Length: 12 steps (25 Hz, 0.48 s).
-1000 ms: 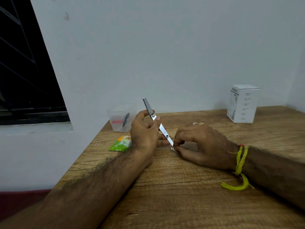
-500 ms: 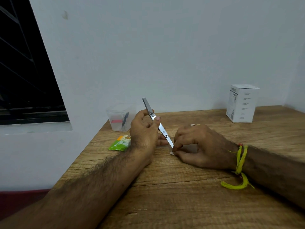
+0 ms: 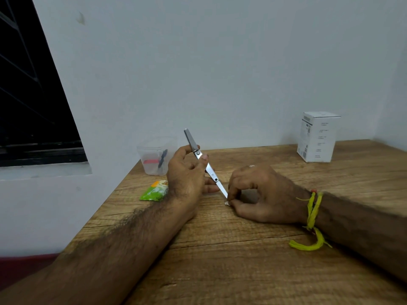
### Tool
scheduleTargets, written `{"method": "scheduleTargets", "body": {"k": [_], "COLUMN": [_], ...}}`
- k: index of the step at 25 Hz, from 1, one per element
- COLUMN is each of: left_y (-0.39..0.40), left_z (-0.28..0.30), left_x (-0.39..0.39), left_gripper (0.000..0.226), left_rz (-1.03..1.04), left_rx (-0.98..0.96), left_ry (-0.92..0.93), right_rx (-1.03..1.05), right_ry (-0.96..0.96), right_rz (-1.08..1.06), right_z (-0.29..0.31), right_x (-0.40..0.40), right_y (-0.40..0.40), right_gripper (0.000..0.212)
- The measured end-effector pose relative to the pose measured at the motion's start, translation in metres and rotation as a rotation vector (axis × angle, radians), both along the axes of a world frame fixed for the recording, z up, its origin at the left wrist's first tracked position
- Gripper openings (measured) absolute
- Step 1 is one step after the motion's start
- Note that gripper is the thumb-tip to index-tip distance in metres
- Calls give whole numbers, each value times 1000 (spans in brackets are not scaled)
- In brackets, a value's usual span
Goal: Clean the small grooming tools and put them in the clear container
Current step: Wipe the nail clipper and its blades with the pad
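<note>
One clear container (image 3: 154,157) (a pink and a black tool inside) stood left of the left hand (image 3: 187,175). That hand's fingers pinched one metal tool (image 3: 203,161); the right hand (image 3: 259,194) pinched a white scrap (image 3: 226,203) at its tip.

Bare table (image 3: 242,271) before both hands

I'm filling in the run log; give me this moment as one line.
stage: cleaning | left hand: holds nail clipper | right hand: pinches white wipe at blade tip | clear container: holds other tools
</note>
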State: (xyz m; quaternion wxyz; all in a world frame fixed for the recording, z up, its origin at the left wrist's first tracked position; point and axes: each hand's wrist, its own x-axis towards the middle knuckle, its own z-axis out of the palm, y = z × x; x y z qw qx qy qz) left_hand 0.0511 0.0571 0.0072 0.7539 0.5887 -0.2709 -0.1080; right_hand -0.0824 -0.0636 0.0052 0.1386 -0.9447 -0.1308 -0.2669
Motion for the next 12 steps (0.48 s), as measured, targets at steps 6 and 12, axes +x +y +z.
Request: {"method": "scheduleTargets", "body": {"k": [6, 12], "left_y": [1, 2], "left_z": [1, 1], "left_x": [0, 0], "left_gripper": [25, 25], "left_rz": [6, 18], "left_rx": [4, 10], "left_ry": [6, 9], "right_rx": [-34, -47], "right_ry": [-8, -33], "right_rz": [-49, -45], "right_z": [-1, -1], "right_x": [1, 0], "right_y": [-2, 0], "right_gripper": [6, 4]}}
